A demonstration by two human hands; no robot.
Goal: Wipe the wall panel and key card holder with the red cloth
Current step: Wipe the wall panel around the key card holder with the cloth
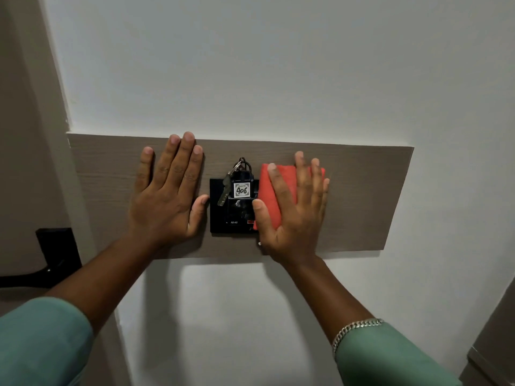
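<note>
Showing nearest the lens: two green sleeves, the left sleeve (41, 341) low at the corner, the right sleeve (390, 358) ending at a silver chain bracelet (354, 328) on the wrist. Reaching up from them, both forearms, bare, toward a white wall (278, 65).

Lying flat on the wood-grain wall panel (362, 196), the left hand (167, 196), fingers spread and straight, gripping nothing, thumb tip just beside the left edge of the key card holder (237, 215).

Pressing the red cloth (269, 190) against the panel, the right hand (292, 213), palm down and fingers splayed over it, not curled around it. Sitting folded, that cloth, directly right of the black holder, its left edge overlapping the holder's right side; thumb resting on the holder's face.

Hanging from the holder's top slot, a key ring with a key (224, 192) and a white tag (241, 190) reading 406. Printed low on the holder's face, small white lettering, beside a small red mark.

Running horizontally across the wall, the panel, with the holder near its middle. Showing at far left, a black door handle (41, 271) on its black plate, well apart from the panel.
</note>
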